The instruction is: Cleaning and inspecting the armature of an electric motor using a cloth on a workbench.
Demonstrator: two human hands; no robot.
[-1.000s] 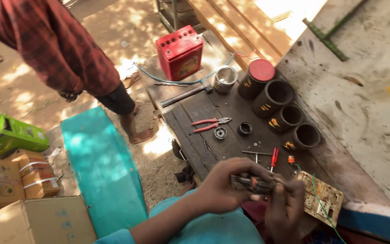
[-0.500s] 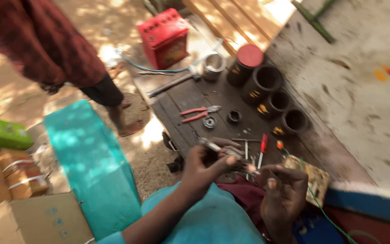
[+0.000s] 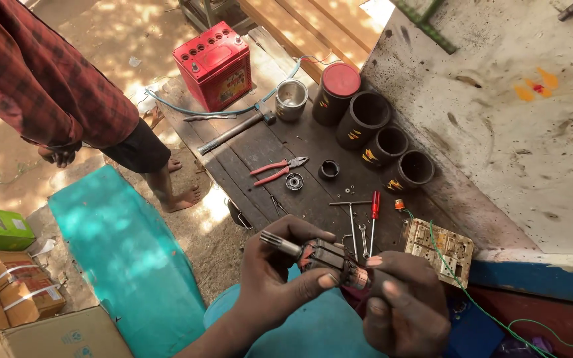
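We held a motor armature (image 3: 323,257) in both hands, near the bottom of the view and just before the near edge of the dark bench (image 3: 260,149). Its long axis ran from upper left to lower right, the bare shaft pointing up and left. Our left hand (image 3: 276,272) was closed around the shaft end and the winding body, thumb below and fingers on top. Our right hand (image 3: 402,305) was closed over the lower right end, so this end was hidden and we could not tell its shape. Both hands touched it; the left one covered more of its length. Beyond the hands lay a red screwdriver (image 3: 375,211) and pliers (image 3: 278,171), well apart from the fingers.
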